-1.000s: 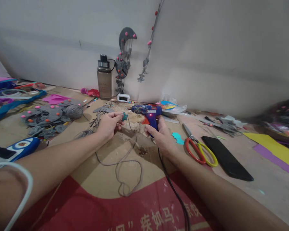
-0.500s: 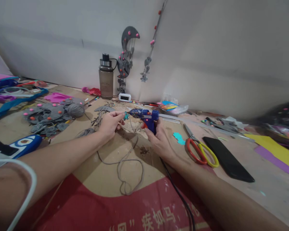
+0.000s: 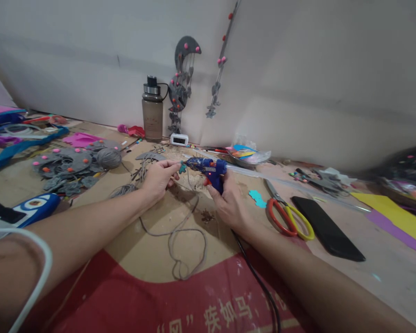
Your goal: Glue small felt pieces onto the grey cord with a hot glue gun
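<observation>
My left hand (image 3: 162, 178) pinches a small teal cutout (image 3: 182, 168), which looks like a felt star or flower, between thumb and fingers. My right hand (image 3: 228, 196) is wrapped round the handle of a blue glue gun (image 3: 208, 167), its nozzle pointing left and at the teal piece; I cannot tell whether they touch. A clear glue stick (image 3: 241, 171) sticks out of the gun's rear. Grey cord (image 3: 185, 231) hangs below the teal piece and loops over the cardboard. A turquoise scrap (image 3: 257, 199) lies right of my right hand.
Scissors (image 3: 287, 217) and a black phone (image 3: 327, 229) lie at the right. A water bottle (image 3: 153, 113) and small digital clock (image 3: 179, 139) stand by the wall. Grey felt pieces and a yarn ball (image 3: 109, 157) are at the left. The gun's black cable (image 3: 254, 273) trails toward me.
The glue gun and my right hand have shifted very slightly left and up. The teal piece is tilted a little differently in my left hand. The hanging garland has swung a bit.
</observation>
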### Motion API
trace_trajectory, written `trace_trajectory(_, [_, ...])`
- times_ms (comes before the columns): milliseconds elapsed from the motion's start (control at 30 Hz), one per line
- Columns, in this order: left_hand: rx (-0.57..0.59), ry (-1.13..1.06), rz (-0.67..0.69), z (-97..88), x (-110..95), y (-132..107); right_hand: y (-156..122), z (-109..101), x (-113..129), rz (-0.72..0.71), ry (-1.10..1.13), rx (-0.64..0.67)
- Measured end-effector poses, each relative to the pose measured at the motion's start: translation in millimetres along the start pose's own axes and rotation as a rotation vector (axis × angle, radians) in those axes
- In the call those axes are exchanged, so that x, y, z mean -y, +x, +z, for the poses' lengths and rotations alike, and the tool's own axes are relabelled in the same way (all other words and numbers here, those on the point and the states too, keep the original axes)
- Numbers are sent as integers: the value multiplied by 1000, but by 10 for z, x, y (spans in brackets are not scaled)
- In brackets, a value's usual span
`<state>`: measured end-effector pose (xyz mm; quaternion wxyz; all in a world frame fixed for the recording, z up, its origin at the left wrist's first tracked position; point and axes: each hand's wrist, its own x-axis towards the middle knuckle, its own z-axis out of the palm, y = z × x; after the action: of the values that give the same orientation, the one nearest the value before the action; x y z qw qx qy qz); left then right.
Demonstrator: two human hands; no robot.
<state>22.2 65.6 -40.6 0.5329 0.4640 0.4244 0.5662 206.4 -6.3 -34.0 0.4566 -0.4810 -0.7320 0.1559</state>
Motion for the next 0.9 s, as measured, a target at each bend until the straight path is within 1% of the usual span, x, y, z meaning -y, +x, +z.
trace_trajectory(200, [-16, 2, 9, -2, 1, 1, -18, 13, -21, 4, -27, -2])
trace_trajectory(333, [-7, 12, 19, -1, -1, -2, -30, 24, -48, 2, -47, -8])
trace_trajectory(433, [1, 24, 25, -1, 3, -1, -29, 22, -43, -7, -54, -12])
trace_trajectory(567, [-18, 30, 30, -2, 8, 6, -27, 19, -24, -4, -68, -12])
trace_trajectory(900, [-8, 21, 23, -5, 10, 0, -39, 28, -27, 15, -29, -8])
